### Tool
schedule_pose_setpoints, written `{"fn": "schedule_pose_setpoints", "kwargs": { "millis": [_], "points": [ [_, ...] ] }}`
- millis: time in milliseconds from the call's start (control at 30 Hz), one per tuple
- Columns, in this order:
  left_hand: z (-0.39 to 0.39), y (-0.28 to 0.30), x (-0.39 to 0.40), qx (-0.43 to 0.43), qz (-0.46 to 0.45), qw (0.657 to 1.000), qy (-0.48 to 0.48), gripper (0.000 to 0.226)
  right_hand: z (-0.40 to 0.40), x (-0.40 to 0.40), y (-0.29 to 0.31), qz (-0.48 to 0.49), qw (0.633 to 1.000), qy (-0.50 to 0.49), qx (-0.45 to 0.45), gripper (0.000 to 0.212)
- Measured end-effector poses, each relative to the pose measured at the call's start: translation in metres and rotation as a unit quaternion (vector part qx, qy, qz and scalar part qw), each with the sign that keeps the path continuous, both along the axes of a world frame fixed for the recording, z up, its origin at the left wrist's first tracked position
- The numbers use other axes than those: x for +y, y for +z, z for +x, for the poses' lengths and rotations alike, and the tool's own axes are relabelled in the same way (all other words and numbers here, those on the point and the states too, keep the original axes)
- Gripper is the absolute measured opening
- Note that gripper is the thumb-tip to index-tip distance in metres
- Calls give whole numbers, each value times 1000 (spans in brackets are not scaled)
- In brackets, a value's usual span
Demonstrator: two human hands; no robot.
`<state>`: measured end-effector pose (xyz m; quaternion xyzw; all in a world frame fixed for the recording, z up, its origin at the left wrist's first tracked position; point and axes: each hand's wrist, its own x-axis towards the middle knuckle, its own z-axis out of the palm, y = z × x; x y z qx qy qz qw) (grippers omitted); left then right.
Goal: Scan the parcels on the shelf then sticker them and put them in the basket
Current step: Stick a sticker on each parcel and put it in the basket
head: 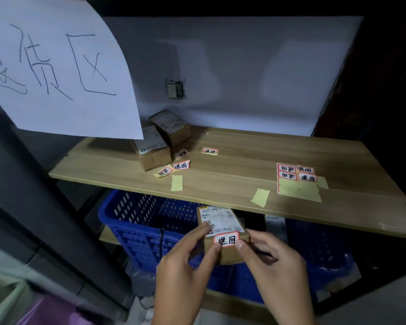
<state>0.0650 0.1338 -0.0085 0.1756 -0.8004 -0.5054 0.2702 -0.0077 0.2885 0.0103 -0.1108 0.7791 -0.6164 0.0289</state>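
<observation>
I have the small cardboard parcel [223, 233] between both hands, held in the air in front of the shelf's front edge and above the blue basket [136, 221]. My left hand [185, 266] grips its left side, thumb tip on the white shipping label [219, 218] and a fingertip against the left end of the red-bordered sticker [226, 239]. My right hand [274, 268] pinches the parcel's right lower corner, thumb tip touching the sticker's right end. The sticker sits at the near edge of the parcel's top face, just below the shipping label.

The basket stands on the lower level, under the wooden shelf [232, 146]. At the shelf's back left corner 2 more boxes [162, 139] lie, one propped on the other, both label up. Just beside them, toward the front, 4 loose red-bordered stickers [181, 165] are scattered. 2 bare yellow backing slips [176, 182] lie near the front edge. Toward the right end, a sticker sheet [298, 181] carries 4 stickers along its far side. A handwritten paper sign [56, 66] hangs over the upper left.
</observation>
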Motion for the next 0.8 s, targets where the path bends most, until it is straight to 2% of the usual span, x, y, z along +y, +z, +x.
{"fn": "schedule_pose_setpoints", "kwargs": {
  "millis": [67,167,267,400,500,700,800],
  "points": [
    [-17,-5,-10,-37,16,999,-27,41,-17,-4,-1,23,1000,14,2,23],
    [-38,-10,-19,-63,42,995,-59,43,-37,-6,-6,68,996,52,-21,31],
    [-57,-15,-25,-78,-13,994,-73,45,-50,-9,-12,102,990,87,-51,42],
    [-71,-19,-31,-102,-93,986,-92,47,-60,-15,-24,105,988,90,-75,45],
    [-76,-21,-32,-108,-109,983,-105,42,-62,-22,-31,107,987,100,-71,49],
    [-81,-25,-33,-108,-143,978,-107,35,-59,-35,-25,222,964,144,-18,63],
    [-81,-26,-34,-100,-143,981,-90,36,-59,-38,-23,239,957,161,-17,65]
  ]
}}
